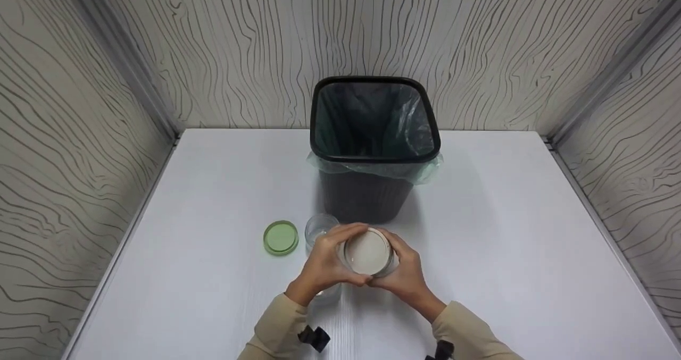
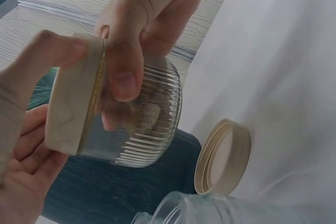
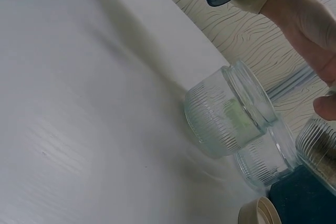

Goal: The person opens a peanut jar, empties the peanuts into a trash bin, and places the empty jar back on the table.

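Lot part-processed: two done, one remaining

Done, seemingly: two uncovered ribbed glass jars (image 3: 210, 119), standing on the table (image 1: 521, 253), no contents discernible. Remaining: one lidded jar (image 2: 152, 148), brownish contents, held above the table before the waste bin (image 1: 367, 203). Left hand (image 1: 327, 261): fingers curled round its pale lid (image 2: 73, 98). Right hand (image 1: 404, 272): thumb and fingers wrapped round the glass. Count: jars, three; lids, two, including one loose green lid (image 1: 281, 237); lined bin, one.

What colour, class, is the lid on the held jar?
Cream; the lid shows best in the left wrist view.

Lid (image 1: 281, 237) left of jar (image 1: 367, 251), bin (image 1: 367, 192) behind
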Demonstrator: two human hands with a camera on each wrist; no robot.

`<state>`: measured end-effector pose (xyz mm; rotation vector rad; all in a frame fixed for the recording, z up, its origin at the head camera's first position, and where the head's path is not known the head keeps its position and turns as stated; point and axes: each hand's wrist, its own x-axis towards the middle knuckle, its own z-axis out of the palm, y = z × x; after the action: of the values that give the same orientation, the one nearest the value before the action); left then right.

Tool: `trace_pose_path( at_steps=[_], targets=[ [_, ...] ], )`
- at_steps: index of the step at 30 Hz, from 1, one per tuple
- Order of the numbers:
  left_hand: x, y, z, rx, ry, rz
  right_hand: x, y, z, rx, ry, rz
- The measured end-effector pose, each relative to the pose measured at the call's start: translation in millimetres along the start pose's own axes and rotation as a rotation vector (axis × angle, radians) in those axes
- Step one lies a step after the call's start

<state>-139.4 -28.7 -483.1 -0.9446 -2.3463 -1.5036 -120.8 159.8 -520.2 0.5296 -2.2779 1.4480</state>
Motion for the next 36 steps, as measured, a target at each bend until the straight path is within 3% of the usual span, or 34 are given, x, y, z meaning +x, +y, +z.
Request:
trace_pose_path(
  at_steps=[7,13,19,26,36],
  targets=[
    [0.7,-1.3,0.4,0.0,0.0,0.005,-0.6,-4.1,-1.1,0.01,-0.009,0.067],
    [3.6,1.4,-2.7,0.024,-0.116,-0.015,0.7,-5.8,-5.6,0.05,-0.048,0.138],
    [3.1,-0.1,-1.2,0.008,-0.185,0.003,1.8,-5.9,-9.8,0.085,-0.061,0.116],
    [1.4,-2.3,1.8,-0.002,-0.165,0.043,2.8,-6.2,-10.9,0.11,-0.072,0.091],
    [-0.7,-3.4,7.0,0.011,-0.054,0.113,0.4,-5.4,-9.3,0.088,-0.054,0.052]
  ],
)
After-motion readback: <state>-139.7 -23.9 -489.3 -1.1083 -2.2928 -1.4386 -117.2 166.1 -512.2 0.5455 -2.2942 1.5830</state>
